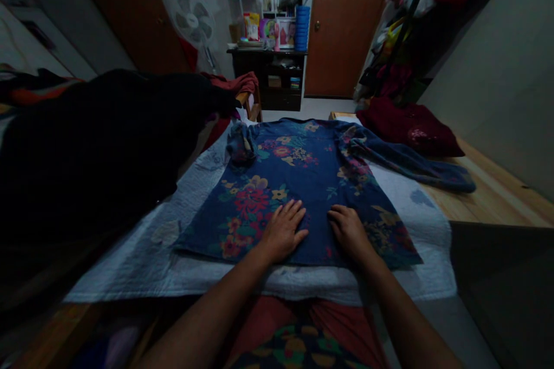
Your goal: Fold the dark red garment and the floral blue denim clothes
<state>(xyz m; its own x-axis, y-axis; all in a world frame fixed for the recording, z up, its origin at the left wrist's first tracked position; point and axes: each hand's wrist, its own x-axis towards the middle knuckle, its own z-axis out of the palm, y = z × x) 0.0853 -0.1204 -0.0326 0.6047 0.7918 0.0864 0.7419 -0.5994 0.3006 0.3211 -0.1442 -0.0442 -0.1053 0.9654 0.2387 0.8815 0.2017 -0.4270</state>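
A dark blue long-sleeved shirt [303,179] with a floral print lies spread out, its hem towards me. My left hand [285,228] rests flat on the lower middle of the shirt, fingers spread and holding nothing. To its right, my right hand [348,228] touches the same fabric with its fingers curled in against the cloth; the fingertips are partly hidden. The shirt's right sleeve [428,167] stretches out to the side, while the left sleeve [241,144] is bunched near the shoulder. Under the shirt is a pale cloth [173,265] with leaf shapes.
A large black cloth heap [99,155] rises on the left. On the right, a folded maroon garment [411,127] lies on a wooden surface [489,190]. Farther off stand a dark cabinet [264,60], a fan [194,18] and a brown door [341,34]. Clothes [402,40] hang at the right.
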